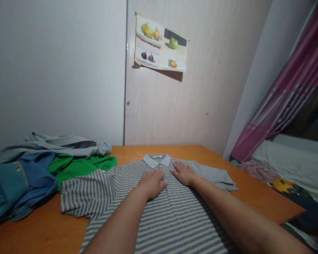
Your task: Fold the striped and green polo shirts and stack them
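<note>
A grey-and-white striped polo shirt (172, 218) lies spread front side up, its plain grey collar (151, 161) pointing away from me and both short sleeves out to the sides. My left hand (152, 183) rests on the chest by the button placket, fingers spread. Just below the collar on the right, my right hand (184, 173) lies flat with its fingers apart. Neither hand grips the cloth. The bottom hem is out of view.
The shirt is on an orange-brown table (29, 234). Piled at the left are a blue garment (39, 176), a green one (76, 165) and a grey one (60, 144). Beyond the right edge are a pink curtain (278, 98) and white bedding (288, 165). Fruit pictures (161, 42) hang behind.
</note>
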{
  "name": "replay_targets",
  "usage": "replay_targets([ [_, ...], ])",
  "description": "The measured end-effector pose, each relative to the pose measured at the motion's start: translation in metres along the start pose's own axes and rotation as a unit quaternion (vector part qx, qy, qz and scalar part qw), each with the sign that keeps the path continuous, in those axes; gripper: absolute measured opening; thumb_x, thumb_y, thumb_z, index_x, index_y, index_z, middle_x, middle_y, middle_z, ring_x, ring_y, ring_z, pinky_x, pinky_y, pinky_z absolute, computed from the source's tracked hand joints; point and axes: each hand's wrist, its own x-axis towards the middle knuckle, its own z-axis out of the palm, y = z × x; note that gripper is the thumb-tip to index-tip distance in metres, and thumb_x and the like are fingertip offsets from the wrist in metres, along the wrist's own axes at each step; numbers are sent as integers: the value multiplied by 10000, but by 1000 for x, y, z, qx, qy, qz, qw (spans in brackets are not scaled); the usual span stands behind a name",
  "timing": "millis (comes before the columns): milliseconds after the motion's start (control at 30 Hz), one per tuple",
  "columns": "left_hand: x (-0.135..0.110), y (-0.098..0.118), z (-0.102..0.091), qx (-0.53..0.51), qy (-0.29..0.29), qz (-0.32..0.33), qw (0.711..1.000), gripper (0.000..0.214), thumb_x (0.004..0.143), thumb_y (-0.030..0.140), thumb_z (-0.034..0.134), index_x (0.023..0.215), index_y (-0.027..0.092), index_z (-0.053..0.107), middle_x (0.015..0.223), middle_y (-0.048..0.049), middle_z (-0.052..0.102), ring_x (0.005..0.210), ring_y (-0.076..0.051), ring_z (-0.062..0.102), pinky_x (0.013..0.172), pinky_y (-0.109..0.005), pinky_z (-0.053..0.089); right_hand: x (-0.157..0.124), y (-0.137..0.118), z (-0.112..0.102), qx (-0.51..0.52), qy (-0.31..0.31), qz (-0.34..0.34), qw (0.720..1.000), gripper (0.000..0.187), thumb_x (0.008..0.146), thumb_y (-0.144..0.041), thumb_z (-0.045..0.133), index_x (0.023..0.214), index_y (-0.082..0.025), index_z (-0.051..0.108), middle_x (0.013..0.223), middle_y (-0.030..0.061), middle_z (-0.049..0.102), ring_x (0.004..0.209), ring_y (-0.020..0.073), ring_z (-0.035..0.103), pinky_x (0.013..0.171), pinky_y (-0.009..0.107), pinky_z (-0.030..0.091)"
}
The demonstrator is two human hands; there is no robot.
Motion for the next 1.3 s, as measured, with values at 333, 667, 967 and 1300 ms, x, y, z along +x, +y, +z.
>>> replay_targets([
  [333, 3, -4, 1, -9, -2, -5, 1000, 670, 958, 578, 367, 1533, 239, 422, 1657, -68, 292, 1544, -319, 206, 1226, -620, 119, -14, -7, -12, 19, 25, 45, 998, 749, 1003, -641, 238, 1596, -186, 294, 1681, 128, 197, 1550, 329, 130, 1204, 606, 112],
  [667, 6, -9, 8, -2, 16, -10, 1000, 638, 968, 582, 354, 1525, 282, 432, 1650, -63, 311, 1540, -300, 229, 1224, -611, 121, -67, -11, 3, 34, 22, 8, 999, 857, 974, -714, 155, 1622, -157, 216, 1688, 128, 145, 1562, 311, 48, 1223, 559, 34],
  [967, -1, 0, 9, 32, 48, -11, 998, 579, 989, 554, 353, 1488, 287, 477, 1623, -69, 381, 1511, -311, 305, 1217, -602, 187, -66, -13, 4, 42, 22, 10, 999, 845, 972, -697, 172, 1620, -157, 228, 1688, 124, 152, 1560, 315, 70, 1216, 581, 16],
  [1300, -12, 10, 3, 100, 83, -6, 991, 639, 986, 601, 316, 1434, 194, 519, 1523, -141, 511, 1418, -293, 450, 1179, -477, 333, -54, -10, 18, 37, 36, 13, 999, 828, 969, -672, 187, 1607, -151, 269, 1685, 116, 180, 1552, 329, 110, 1205, 620, 49],
])
